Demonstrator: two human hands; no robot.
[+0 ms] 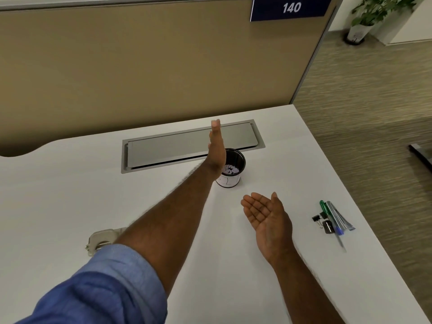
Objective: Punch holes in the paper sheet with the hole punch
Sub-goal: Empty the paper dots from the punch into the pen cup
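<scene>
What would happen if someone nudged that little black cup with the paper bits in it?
The cup looks small and holds only paper bits, so it is probably light and would slide easily on the smooth white desk. It stands upright and is taller than wide, so a push near the rim might tip it and spill the bits.

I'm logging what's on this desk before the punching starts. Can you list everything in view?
Desk: one, white.
Cable hatch: one, grey, set into desk at the back.
Cup: one, black and white, paper bits inside, mid-desk.
Hole punch: one, pale, partly hidden under the left forearm.
Pens and clips: small pile, right edge.
Partition: one, tan.
Sign: one, blue, reads 140.
Plant: one, green, far right.
Left hand: flat, edge-on, by cup.
Right hand: palm up, empty.
</scene>
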